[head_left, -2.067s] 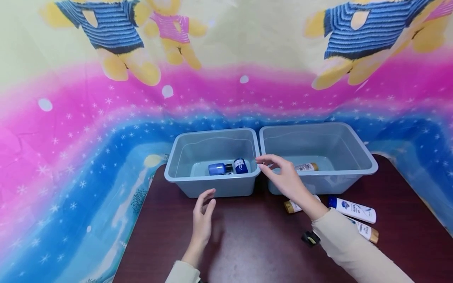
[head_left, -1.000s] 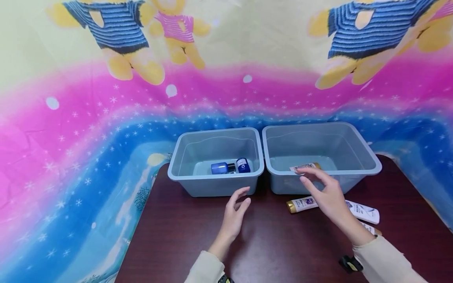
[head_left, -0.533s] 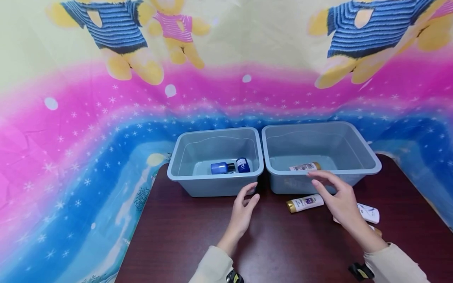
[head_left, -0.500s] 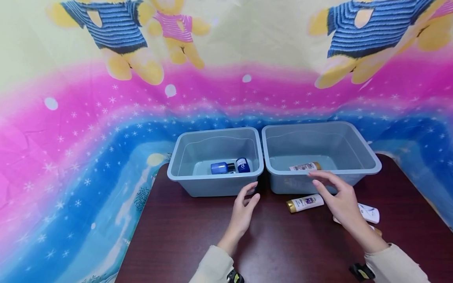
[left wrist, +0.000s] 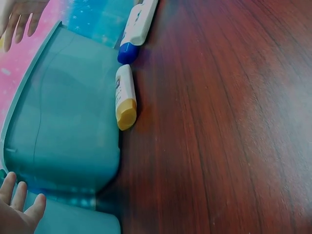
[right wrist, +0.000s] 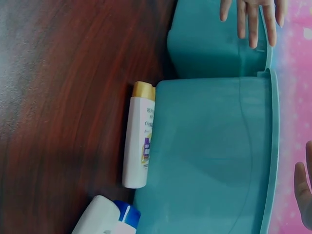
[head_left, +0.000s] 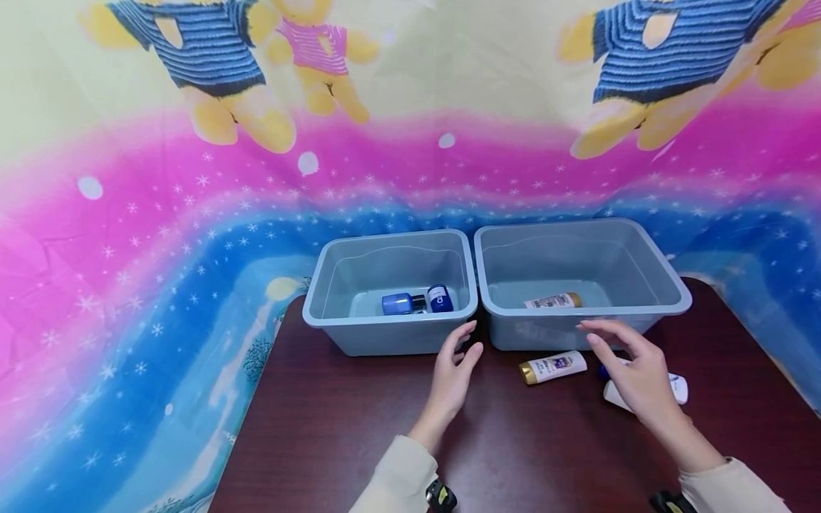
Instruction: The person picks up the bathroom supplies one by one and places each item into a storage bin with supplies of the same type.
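My left hand (head_left: 452, 377) is raised over the table in front of the left bin (head_left: 398, 338), thumb and fingers apart with nothing between them. Also holding nothing, my right hand (head_left: 641, 381) hovers in front of the right bin (head_left: 558, 331), fingers loosely bent. It partly hides a white bottle with a blue cap (head_left: 678, 389) and another white bottle (head_left: 616, 396) beside it. Between the hands, a white bottle with a gold cap (head_left: 554, 368) lies along the right bin's front wall. The right wrist view shows that bottle's purple label detail.
In the left bin lie a blue bottle with a black cap (head_left: 398, 304) and a dark blue bottle with a white label (head_left: 440, 298). A gold-capped bottle (head_left: 553, 301) lies inside the right bin. Behind the dark wooden table (head_left: 333, 434) hangs a printed cloth (head_left: 410, 164).
Both empty hands have shifted right. The right hand has come from above the gap between the bins down to the bottles; the left has drifted along the left bin's front. The bottles stay put.
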Tool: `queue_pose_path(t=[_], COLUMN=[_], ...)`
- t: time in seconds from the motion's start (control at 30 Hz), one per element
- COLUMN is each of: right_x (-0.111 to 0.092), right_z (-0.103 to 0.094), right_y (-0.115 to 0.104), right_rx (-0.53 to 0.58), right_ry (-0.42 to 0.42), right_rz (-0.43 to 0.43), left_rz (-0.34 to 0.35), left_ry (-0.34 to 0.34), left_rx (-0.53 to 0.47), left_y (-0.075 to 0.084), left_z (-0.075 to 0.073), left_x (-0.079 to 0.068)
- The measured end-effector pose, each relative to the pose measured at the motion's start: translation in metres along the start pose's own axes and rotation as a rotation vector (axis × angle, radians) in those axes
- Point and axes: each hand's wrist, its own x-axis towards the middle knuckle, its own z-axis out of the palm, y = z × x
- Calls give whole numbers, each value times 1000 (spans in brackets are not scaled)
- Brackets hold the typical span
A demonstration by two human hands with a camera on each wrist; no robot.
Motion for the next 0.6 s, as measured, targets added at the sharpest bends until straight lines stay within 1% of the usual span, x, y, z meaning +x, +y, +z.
queue_pose_path(t=[0.13, 0.3, 0.43, 0.6], right_x=[-3, -6, -9, -13], right_z=[-3, -6, -8, -11], right_y=[3, 8, 12, 18], right_rx=[-11, 14, 26, 8], right_ry=[-5, -8, 6, 37], right_rz=[17, 28, 17, 23], left_rz=[1, 13, 0, -24], left_ry=[7, 30, 42, 46], left_rx=[1, -4, 3, -8], left_y=[0, 0, 2, 4], left_z=[5, 12, 16, 21], left_x=[3, 6, 8, 10])
